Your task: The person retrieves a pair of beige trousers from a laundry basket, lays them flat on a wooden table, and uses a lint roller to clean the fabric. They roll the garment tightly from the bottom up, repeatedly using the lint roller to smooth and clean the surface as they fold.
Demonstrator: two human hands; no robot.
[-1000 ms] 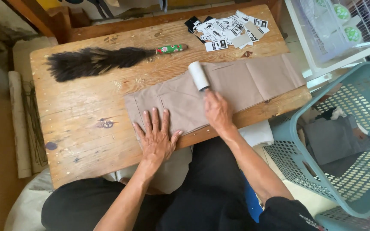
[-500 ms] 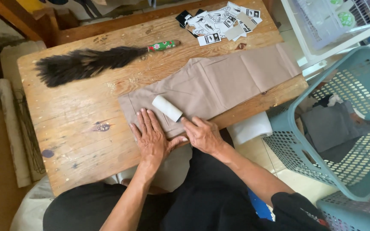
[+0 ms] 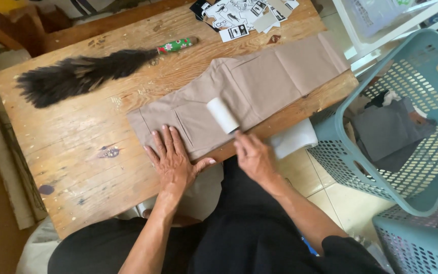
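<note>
Grip: my right hand (image 3: 253,157) is closed around the handle of the lint roller (image 3: 223,115); the handle itself is hidden in my fist, so I only see the white roll sticking out past my knuckles. My left hand (image 3: 174,161) holds nothing: it lies flat, fingers spread, pressed on the trousers (image 3: 239,91).

Why held so: I judge the flat left palm pins the cloth near its waist end so it does not drag along under the roller; the roller lies with its full width on the fabric, just beyond my right hand.

Table (image 3: 72,147): worn wooden top, scratched and stained; it carries everything I name below except the basket.

Trousers: beige, laid out flat and smooth across the table, running from my left hand out toward the table's far right corner, one hem reaching its edge. A pocket seam shows beside my left fingers. The cloth looks clean and fairly uncreased.

Laundry basket (image 3: 422,132): pale blue, perforated, on the floor off the table's right side, with grey clothing inside.

Feather duster (image 3: 77,76): dark plume with a patterned green and red handle, on the table's far left part, well apart from the trousers.

Lint roller: white cylinder, resting on the trousers near the table's near edge.

Paper tags (image 3: 244,12): a small black-and-white heap at the table's far edge.
</note>
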